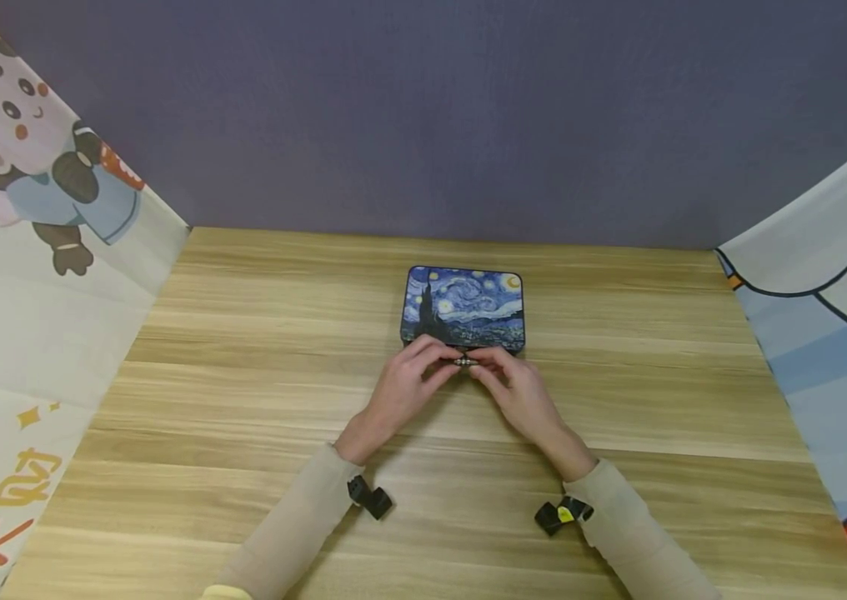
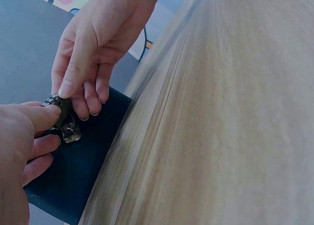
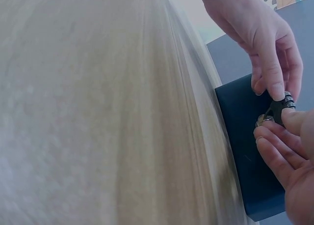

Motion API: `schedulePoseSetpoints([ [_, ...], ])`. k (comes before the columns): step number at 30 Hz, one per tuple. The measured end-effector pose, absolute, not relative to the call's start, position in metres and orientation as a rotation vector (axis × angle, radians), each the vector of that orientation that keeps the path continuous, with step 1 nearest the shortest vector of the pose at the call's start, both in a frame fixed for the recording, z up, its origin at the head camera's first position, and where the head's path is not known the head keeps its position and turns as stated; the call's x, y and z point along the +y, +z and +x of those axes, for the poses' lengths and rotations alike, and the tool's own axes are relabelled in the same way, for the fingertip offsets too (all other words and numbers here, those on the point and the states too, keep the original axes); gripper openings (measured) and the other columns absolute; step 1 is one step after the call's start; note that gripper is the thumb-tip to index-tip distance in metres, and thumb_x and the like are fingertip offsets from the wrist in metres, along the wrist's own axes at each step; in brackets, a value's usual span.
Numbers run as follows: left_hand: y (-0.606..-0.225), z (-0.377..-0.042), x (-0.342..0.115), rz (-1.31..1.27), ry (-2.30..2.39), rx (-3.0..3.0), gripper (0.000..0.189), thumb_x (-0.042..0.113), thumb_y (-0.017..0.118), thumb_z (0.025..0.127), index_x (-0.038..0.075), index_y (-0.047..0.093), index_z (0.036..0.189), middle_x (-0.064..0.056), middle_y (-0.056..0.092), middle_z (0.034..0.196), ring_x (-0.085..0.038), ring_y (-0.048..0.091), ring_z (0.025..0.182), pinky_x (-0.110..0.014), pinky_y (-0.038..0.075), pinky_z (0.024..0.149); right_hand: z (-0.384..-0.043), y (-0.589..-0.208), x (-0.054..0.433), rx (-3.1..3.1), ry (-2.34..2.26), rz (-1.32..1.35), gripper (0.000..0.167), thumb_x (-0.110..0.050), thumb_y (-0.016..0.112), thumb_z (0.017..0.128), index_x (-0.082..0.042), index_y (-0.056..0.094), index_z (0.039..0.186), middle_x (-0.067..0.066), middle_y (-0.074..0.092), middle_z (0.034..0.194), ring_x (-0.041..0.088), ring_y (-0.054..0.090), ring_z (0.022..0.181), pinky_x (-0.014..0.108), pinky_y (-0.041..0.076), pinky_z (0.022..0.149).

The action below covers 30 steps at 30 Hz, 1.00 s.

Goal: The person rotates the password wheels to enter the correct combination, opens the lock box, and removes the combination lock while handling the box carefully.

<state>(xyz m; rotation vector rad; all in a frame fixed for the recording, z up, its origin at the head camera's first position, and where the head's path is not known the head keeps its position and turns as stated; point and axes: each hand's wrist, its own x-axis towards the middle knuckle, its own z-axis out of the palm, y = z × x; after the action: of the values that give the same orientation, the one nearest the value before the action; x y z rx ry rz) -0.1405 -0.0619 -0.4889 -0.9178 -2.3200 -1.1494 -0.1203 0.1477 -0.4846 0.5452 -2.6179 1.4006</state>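
Note:
A small dark combination padlock (image 1: 464, 361) with ridged number dials hangs at the metal clasp (image 2: 71, 134) on the front of a box. The box (image 1: 463, 307) has a blue starry-night painting on its lid, which is down; its side (image 3: 245, 151) is plain dark blue. My left hand (image 1: 403, 387) pinches one end of the padlock (image 2: 64, 109) between thumb and fingers. From the other side my right hand (image 1: 523, 398) pinches the opposite end, its thumb close to the dials. The numbers are too small to read. Fingers partly cover the padlock's body and shackle.
The box stands on a wood-grain table (image 1: 281, 333), toward the back. A dark grey-blue panel (image 1: 453, 125) rises behind the table. Printed cartoon sheets flank it, one on the left (image 1: 26, 325) and one on the right (image 1: 806, 317). Black wrist cameras (image 1: 369, 498) sit at both sleeves.

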Motion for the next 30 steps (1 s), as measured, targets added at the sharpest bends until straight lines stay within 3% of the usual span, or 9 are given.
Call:
schedulePoseSetpoints([
  [30,-0.4887,-0.1401,-0.0616,-0.890,-1.128,-2.362,0.018,0.008,0.083,0.087,0.007,0.077,0.105,-0.002,0.071,0.100,-0.013,0.068,0.089,-0.022,0.058,0.082,-0.1204,-0.4843,0.1470,-2.591,1.404,0.563,0.020,-0.006,0.071,0.097,-0.005,0.071,0.117,0.008,0.077,0.100,0.022,0.074,0.090,0.037,0.061,0.081],
])
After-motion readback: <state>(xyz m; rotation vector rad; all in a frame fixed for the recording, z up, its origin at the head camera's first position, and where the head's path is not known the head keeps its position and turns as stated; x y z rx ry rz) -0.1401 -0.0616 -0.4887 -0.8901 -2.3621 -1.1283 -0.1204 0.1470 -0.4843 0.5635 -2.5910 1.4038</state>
